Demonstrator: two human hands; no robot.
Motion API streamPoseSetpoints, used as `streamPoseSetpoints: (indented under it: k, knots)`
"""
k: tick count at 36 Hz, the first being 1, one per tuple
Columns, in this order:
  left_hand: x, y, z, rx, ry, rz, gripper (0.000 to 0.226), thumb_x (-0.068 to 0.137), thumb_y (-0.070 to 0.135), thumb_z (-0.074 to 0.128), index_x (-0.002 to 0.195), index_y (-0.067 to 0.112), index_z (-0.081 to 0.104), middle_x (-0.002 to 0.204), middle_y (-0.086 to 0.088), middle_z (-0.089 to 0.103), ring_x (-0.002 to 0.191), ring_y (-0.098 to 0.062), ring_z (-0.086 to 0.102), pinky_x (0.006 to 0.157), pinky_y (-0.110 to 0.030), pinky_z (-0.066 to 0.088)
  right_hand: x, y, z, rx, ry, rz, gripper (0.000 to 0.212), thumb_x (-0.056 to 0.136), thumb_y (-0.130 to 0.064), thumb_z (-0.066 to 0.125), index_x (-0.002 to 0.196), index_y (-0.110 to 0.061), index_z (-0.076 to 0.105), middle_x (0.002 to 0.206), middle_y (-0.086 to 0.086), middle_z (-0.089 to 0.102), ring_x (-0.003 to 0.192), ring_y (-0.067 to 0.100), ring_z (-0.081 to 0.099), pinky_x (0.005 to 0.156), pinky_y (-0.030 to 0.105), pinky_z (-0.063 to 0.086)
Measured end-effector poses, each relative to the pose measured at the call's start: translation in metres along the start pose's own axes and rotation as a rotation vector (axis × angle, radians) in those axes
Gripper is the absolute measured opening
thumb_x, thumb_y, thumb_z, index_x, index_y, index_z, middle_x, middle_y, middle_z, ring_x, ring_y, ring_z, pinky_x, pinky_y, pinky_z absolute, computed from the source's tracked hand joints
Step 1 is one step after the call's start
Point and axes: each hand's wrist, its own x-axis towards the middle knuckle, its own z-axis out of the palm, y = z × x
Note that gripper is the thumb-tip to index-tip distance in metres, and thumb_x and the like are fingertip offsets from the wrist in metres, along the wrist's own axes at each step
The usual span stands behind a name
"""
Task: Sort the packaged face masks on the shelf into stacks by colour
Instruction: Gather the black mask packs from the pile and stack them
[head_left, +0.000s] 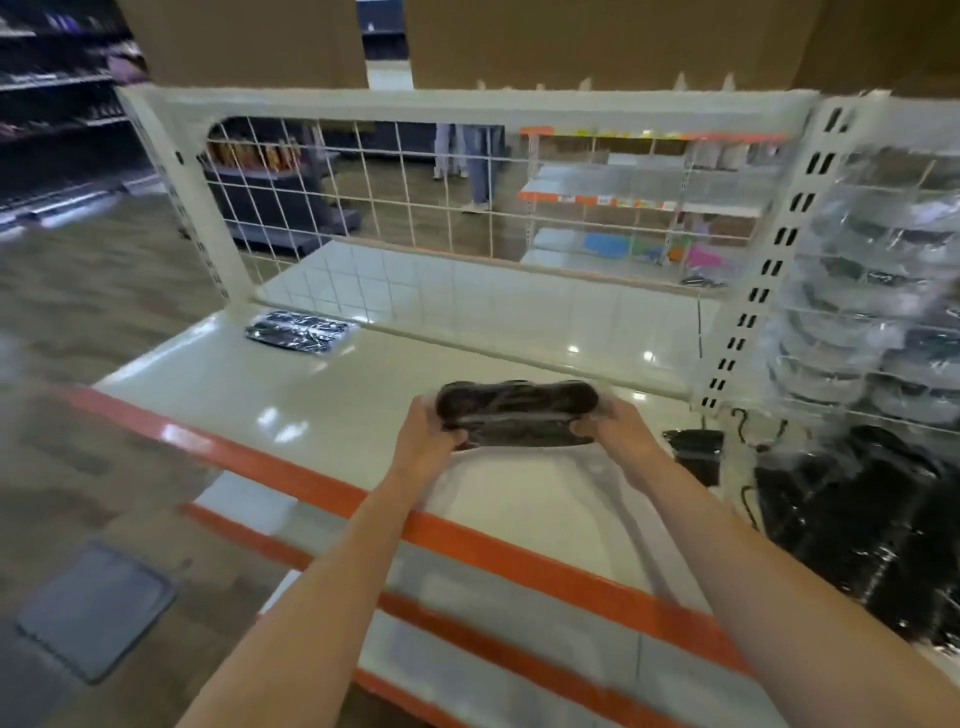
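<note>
I hold a pack of black face masks (514, 415) in clear plastic above the middle of the cream shelf (311, 395). My left hand (428, 434) grips its left end and my right hand (618, 428) grips its right end. A single pack of dark masks (298, 330) lies flat at the shelf's back left corner. On the right of the shelf lies a heap of black mask packs (872, 525), with one small black pack (696, 449) beside it.
A white wire grid (415, 208) closes the shelf's back. Packs of pale and dark masks (872, 312) are piled high at the far right behind a slotted upright (763, 280). An orange strip (363, 499) edges the shelf front. Lower shelves and floor lie below.
</note>
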Motion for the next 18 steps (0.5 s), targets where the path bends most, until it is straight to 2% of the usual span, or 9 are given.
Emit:
streamPoseSetpoints:
  k: [2, 4, 7, 8, 12, 18]
  knots:
    - [0.015, -0.006, -0.039, 0.074, 0.004, -0.096, 0.048, 0.076, -0.005, 0.068, 0.115, -0.002, 0.042, 0.101, -0.013, 0.055, 0.097, -0.022, 0.057, 0.083, -0.028, 0.052, 0.005, -0.017, 0.034, -0.022, -0.061, 0.026, 0.028, 0.08, 0.003, 0.062, 0.104, -0.012, 0.059, 0.101, 0.007, 0.063, 0.098, 0.024, 0.057, 0.083, 0.03, 0.042]
    - [0.029, -0.017, -0.079, 0.147, 0.005, -0.207, 0.061, 0.076, 0.001, 0.072, 0.124, -0.003, 0.035, 0.105, -0.013, 0.052, 0.104, -0.031, 0.057, 0.088, -0.04, 0.05, 0.007, -0.032, 0.068, -0.062, -0.147, 0.085, 0.018, 0.085, -0.001, 0.062, 0.094, -0.011, 0.051, 0.086, 0.002, 0.056, 0.086, 0.019, 0.052, 0.077, 0.029, 0.042]
    - [0.047, -0.033, -0.15, 0.369, -0.031, -0.242, 0.071, 0.075, 0.007, 0.072, 0.13, -0.014, 0.032, 0.12, -0.029, 0.055, 0.111, -0.043, 0.055, 0.085, -0.045, 0.05, 0.01, -0.056, 0.135, -0.098, -0.243, 0.121, 0.017, 0.088, -0.007, 0.061, 0.08, -0.013, 0.047, 0.075, 0.002, 0.049, 0.067, 0.013, 0.047, 0.061, 0.024, 0.043]
    - [0.05, -0.036, -0.172, 0.447, -0.028, -0.243, 0.072, 0.077, 0.007, 0.07, 0.132, -0.015, 0.029, 0.122, -0.032, 0.054, 0.111, -0.043, 0.055, 0.084, -0.044, 0.049, 0.013, -0.064, 0.157, -0.098, -0.261, 0.117, 0.016, 0.088, -0.009, 0.06, 0.08, -0.015, 0.048, 0.074, 0.003, 0.05, 0.064, 0.012, 0.047, 0.058, 0.023, 0.042]
    - [0.06, -0.052, -0.238, 0.742, -0.062, -0.214, 0.068, 0.087, 0.013, 0.061, 0.139, -0.007, 0.021, 0.125, -0.023, 0.051, 0.115, -0.035, 0.051, 0.079, -0.031, 0.039, 0.021, -0.094, 0.227, -0.09, -0.257, 0.077, 0.019, 0.086, -0.005, 0.059, 0.072, -0.015, 0.05, 0.063, 0.004, 0.048, 0.055, 0.014, 0.046, 0.052, 0.023, 0.04]
    - [0.079, -0.067, -0.294, 1.002, -0.095, -0.109, 0.056, 0.087, 0.019, 0.061, 0.131, 0.004, 0.031, 0.125, -0.019, 0.042, 0.113, -0.037, 0.051, 0.087, -0.038, 0.044, 0.037, -0.115, 0.286, -0.302, -0.208, 0.073, 0.022, 0.079, -0.003, 0.059, 0.064, -0.011, 0.047, 0.058, 0.006, 0.048, 0.054, 0.022, 0.048, 0.048, 0.025, 0.036]
